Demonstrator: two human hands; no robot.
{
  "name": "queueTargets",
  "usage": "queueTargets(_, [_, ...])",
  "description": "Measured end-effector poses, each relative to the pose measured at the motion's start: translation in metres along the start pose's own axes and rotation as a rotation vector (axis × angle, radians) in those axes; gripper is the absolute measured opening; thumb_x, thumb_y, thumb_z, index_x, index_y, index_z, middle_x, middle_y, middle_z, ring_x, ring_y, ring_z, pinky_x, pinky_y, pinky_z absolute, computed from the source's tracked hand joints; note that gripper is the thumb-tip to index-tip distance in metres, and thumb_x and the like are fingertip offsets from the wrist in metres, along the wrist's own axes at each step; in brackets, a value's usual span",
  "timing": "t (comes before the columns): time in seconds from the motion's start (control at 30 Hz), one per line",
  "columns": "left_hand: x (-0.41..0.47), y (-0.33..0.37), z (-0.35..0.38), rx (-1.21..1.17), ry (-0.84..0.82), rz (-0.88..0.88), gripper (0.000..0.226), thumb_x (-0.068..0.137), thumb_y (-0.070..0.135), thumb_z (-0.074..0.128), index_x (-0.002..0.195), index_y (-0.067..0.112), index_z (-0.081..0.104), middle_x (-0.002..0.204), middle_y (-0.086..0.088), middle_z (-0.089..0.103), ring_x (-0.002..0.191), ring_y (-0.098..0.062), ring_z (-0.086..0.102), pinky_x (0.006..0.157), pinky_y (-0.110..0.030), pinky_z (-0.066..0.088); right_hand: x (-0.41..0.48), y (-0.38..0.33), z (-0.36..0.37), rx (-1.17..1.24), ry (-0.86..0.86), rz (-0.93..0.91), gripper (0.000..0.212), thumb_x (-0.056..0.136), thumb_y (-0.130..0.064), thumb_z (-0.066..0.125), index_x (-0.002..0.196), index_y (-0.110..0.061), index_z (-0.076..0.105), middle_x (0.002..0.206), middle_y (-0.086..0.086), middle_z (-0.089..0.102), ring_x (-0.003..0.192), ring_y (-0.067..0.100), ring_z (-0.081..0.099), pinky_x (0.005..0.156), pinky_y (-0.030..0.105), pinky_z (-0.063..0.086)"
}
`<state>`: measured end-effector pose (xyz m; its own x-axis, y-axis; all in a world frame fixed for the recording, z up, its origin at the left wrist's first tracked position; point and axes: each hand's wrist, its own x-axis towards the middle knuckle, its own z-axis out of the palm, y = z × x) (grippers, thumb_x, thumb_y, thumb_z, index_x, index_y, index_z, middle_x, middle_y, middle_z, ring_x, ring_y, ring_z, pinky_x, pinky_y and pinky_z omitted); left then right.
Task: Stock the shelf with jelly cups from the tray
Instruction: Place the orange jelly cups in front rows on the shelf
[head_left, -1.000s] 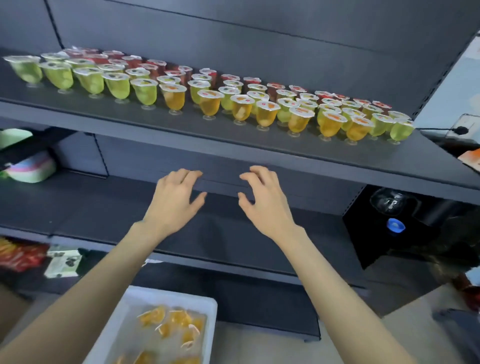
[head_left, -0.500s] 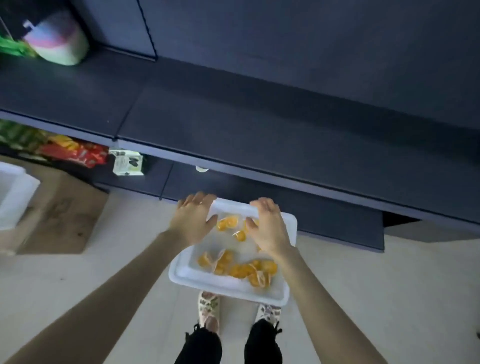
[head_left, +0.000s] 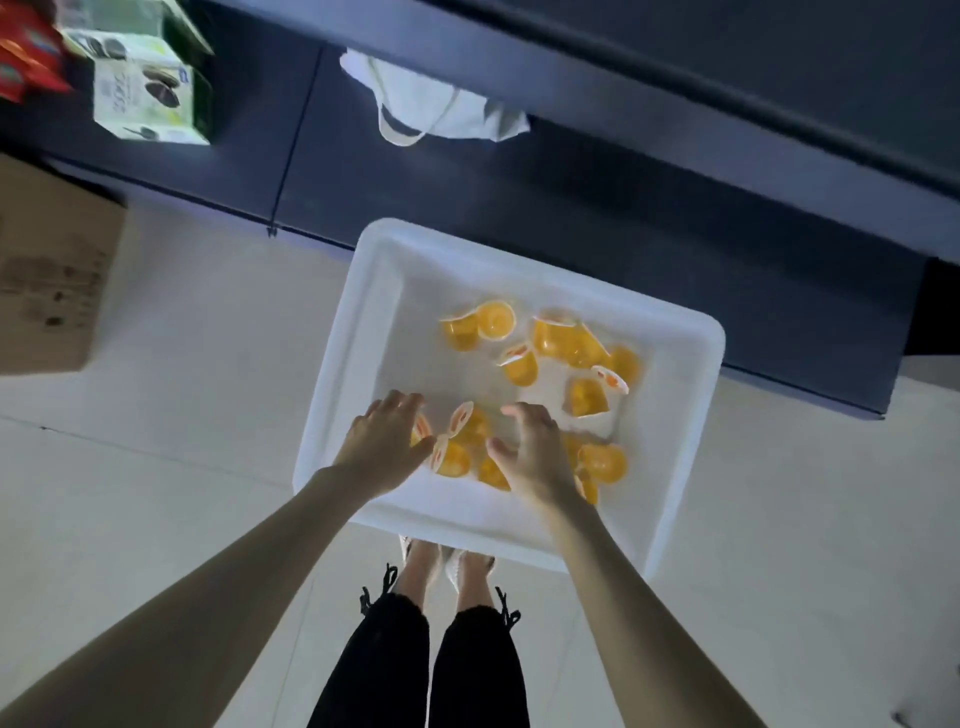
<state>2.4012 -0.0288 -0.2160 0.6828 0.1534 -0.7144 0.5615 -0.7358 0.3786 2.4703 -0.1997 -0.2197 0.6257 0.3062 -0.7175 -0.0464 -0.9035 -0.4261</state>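
Jelly cups (head_left: 563, 343) loose in white tray (head_left: 410, 312)

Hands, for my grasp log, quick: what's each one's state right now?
Left hand: over a jelly cup in the tray; grip cannot be told.
Right hand: open, fingers spread above the cups, holding nothing.

My white rectangular plastic tray (head_left: 343, 364) holds translucent orange jelly cups (head_left: 563, 340) with white lids (head_left: 612, 378) printed red-orange. Beyond the tray the metal shelf (head_left: 623, 208) is dark blue-grey; left of it, a brown cardboard box (head_left: 52, 280); my trousers (head_left: 384, 665) are black.
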Motion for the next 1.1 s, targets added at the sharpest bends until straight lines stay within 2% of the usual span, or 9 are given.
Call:
queueTargets(0.17, [0.020, -0.026, 0.042, -0.152, -0.013, -0.133, 0.056, 0.086, 0.032, 0.064, 0.134, 0.018, 0.041, 0.132, -0.011, 0.047, 0.118, -0.034, 0.046, 0.096, -0.045, 0.043, 0.030, 0.020, 0.046, 0.027, -0.020, 0.005, 0.060, 0.083, -0.039, 0.068, 0.133, -0.013, 0.048, 0.131, 0.009, 0.052, 0.119, 0.026, 0.050, 0.100, 0.035, 0.041])
queueTargets(0.4, [0.038, -0.040, 0.057, -0.218, 0.033, -0.165, 0.065, 0.081, 0.037, 0.070, 0.134, 0.016, 0.040, 0.129, -0.009, 0.048, 0.113, -0.031, 0.050, 0.093, -0.039, 0.043, 0.055, 0.022, 0.069, 0.021, 0.014, 0.009, 0.064, 0.072, -0.059, 0.071, 0.122, -0.023, 0.054, 0.123, 0.002, 0.056, 0.114, 0.022, 0.051, 0.098, 0.045, 0.042])
queueTargets(0.53, [0.035, -0.035, 0.051, -0.300, 0.063, -0.260, 0.060, 0.081, 0.038, 0.070, 0.129, 0.015, 0.044, 0.124, -0.005, 0.049, 0.106, -0.026, 0.053, 0.084, -0.032, 0.043, 0.054, 0.022, 0.068, 0.161, -0.020, 0.080, 0.059, 0.070, -0.052, 0.076, 0.115, -0.019, 0.057, 0.112, 0.001, 0.058, 0.102, 0.016, 0.056, 0.082, 0.027, 0.051])
queueTargets(0.6, [0.029, -0.030, 0.043, -0.396, 0.090, -0.294, 0.060, 0.080, 0.036, 0.070, 0.130, 0.017, 0.043, 0.123, -0.006, 0.048, 0.103, -0.025, 0.052, 0.086, -0.033, 0.047, 0.044, 0.019, 0.058, 0.357, 0.002, 0.143, 0.050, 0.073, -0.041, 0.079, 0.109, -0.014, 0.056, 0.100, -0.002, 0.060, 0.087, 0.009, 0.059, 0.060, 0.007, 0.047])
queueTargets(0.67, [0.019, -0.022, 0.032, -0.542, 0.117, -0.308, 0.059, 0.080, 0.031, 0.072, 0.130, 0.016, 0.045, 0.118, -0.006, 0.049, 0.097, -0.022, 0.053, 0.083, -0.031, 0.048, 0.027, 0.014, 0.043, 0.570, 0.054, 0.200, 0.042, 0.075, -0.031, 0.080, 0.101, -0.012, 0.053, 0.088, -0.005, 0.062, 0.079, 0.009, 0.060, 0.054, 0.005, 0.043])
queueTargets(0.8, [-0.022, 0.016, -0.004, -1.034, 0.114, -0.356, 0.042, 0.085, 0.024, 0.068, 0.121, 0.011, 0.052, 0.099, -0.004, 0.058, 0.074, -0.013, 0.064, 0.075, -0.027, 0.047, -0.024, -0.005, -0.005, 0.952, 0.168, 0.231, 0.034, 0.076, -0.024, 0.079, 0.098, -0.012, 0.057, 0.086, -0.001, 0.065, 0.075, 0.009, 0.064, 0.060, 0.016, 0.050])
queueTargets(0.87, [-0.050, 0.045, -0.027, -1.223, 0.126, -0.362, 0.030, 0.088, 0.020, 0.062, 0.115, 0.011, 0.054, 0.088, 0.000, 0.061, 0.062, -0.009, 0.064, 0.072, -0.025, 0.048, -0.054, -0.013, -0.034, 1.080, 0.193, 0.236, 0.042, 0.072, -0.030, 0.082, 0.104, -0.014, 0.061, 0.100, 0.003, 0.065, 0.089, 0.015, 0.065, 0.074, 0.028, 0.055])
queueTargets(0.97, [-0.099, 0.095, -0.065, -1.372, 0.115, -0.287, 0.028, 0.086, 0.024, 0.062, 0.110, 0.011, 0.055, 0.088, -0.003, 0.063, 0.070, -0.013, 0.062, 0.066, -0.023, 0.045, -0.109, -0.033, -0.091, 1.216, 0.212, 0.160, 0.031, 0.074, -0.033, 0.079, 0.099, -0.019, 0.067, 0.107, 0.001, 0.065, 0.100, 0.016, 0.064, 0.079, 0.034, 0.054])
queueTargets(1.1, [-0.162, 0.172, -0.114, -1.353, 0.095, -0.132, 0.044, 0.084, 0.045, 0.062, 0.117, 0.016, 0.059, 0.108, -0.004, 0.068, 0.095, -0.017, 0.065, 0.082, -0.030, 0.048, -0.186, -0.053, -0.173, 1.350, 0.337, 0.016, 0.037, 0.074, -0.029, 0.078, 0.101, -0.010, 0.061, 0.095, 0.005, 0.065, 0.091, 0.017, 0.064, 0.086, 0.034, 0.053])
